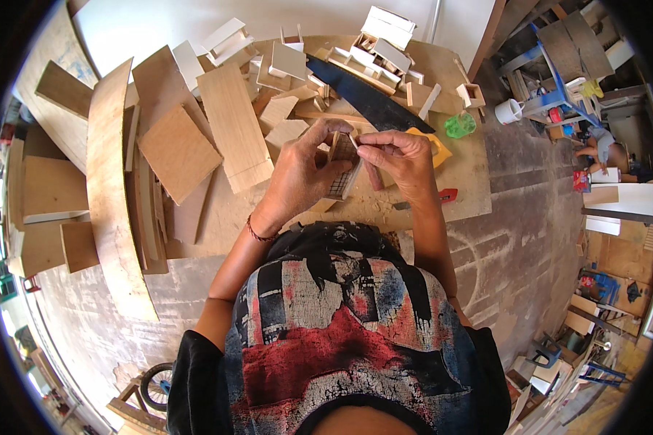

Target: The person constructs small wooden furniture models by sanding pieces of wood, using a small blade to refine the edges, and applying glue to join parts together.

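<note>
My left hand (pixel 297 174) is closed around a small wooden piece with a dark wire-mesh face (pixel 340 181), held just above the workbench. At its upper edge my right hand (pixel 401 158) pinches a thin pale strip (pixel 353 141), which touches or nearly touches the piece; the fingers partly hide where they meet. Beyond my hands lies a handsaw (pixel 374 98) with a black blade and a yellow handle. A reddish-brown stick (pixel 374 176) rests beside the meshed piece. To the right of my right wrist is a red utility knife (pixel 448 195).
Wooden boards (pixel 236 127) and a long curved panel (pixel 112 181) crowd the left. Small white and wooden box-like pieces (pixel 388 54) fill the back of the workbench (pixel 464 174). A green plastic container (pixel 460 125) stands near its right edge. Another person (pixel 602 148) is far right.
</note>
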The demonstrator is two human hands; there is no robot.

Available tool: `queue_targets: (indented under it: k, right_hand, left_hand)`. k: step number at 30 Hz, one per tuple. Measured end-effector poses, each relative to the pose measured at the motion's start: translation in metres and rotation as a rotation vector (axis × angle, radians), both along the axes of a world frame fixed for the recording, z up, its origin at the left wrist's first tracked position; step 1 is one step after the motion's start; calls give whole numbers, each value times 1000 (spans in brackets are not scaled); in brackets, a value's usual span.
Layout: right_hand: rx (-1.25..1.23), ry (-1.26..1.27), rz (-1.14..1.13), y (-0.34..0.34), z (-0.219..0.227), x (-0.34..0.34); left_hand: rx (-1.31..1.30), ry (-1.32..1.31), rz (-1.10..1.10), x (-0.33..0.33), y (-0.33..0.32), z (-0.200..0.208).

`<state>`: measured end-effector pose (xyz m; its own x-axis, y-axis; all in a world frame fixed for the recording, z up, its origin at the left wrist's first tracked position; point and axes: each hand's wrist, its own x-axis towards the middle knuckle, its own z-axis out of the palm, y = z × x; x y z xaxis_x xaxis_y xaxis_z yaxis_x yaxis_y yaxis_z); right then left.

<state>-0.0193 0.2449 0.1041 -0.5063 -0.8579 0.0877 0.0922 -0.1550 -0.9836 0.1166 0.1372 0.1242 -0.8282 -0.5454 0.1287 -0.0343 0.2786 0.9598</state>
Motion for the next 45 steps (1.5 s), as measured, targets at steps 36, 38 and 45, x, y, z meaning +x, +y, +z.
queue_targets:
  k: [36,38,45]
  right_hand:
    - [174,14,81,4,-10,-12]
    - [138,42,75,3,-15,-11]
    - [156,-1,28,5,-15,-8]
  left_hand:
    - [67,-119,-37,-14,-11,-10]
    - [79,-122,-38,-13,-11,-11]
    - [101,-139,-74,-12,-11,-17]
